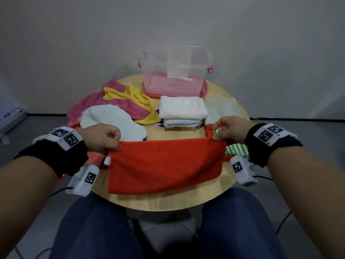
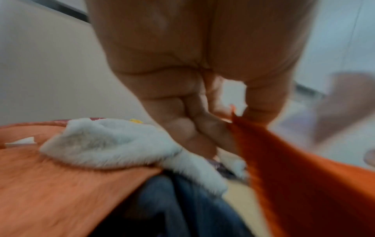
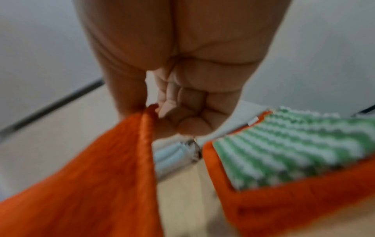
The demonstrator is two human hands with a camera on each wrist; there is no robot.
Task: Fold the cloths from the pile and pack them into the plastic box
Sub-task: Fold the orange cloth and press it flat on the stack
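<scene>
mid-fold: left hand [image 1: 104,136] and right hand [image 1: 226,130] each grip pinched on a top corner of the red cloth [image 1: 166,165] over the bench [image 1: 186,200]; next likely needs bringing corners together evenly.

Round wooden table [image 1: 224,191], grey wall [image 1: 74,43], blue-jeaned legs [image 1: 97,230].

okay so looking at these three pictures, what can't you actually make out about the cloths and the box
- Plastic box, head view: pink shows through the clear wall; cloth or base, cannot tell.
- Green striped cloth: mostly hidden behind the right hand in the head view, blurred in the right wrist view.
- Left hand grip on the red cloth: motion-blurred in the left wrist view.
</scene>
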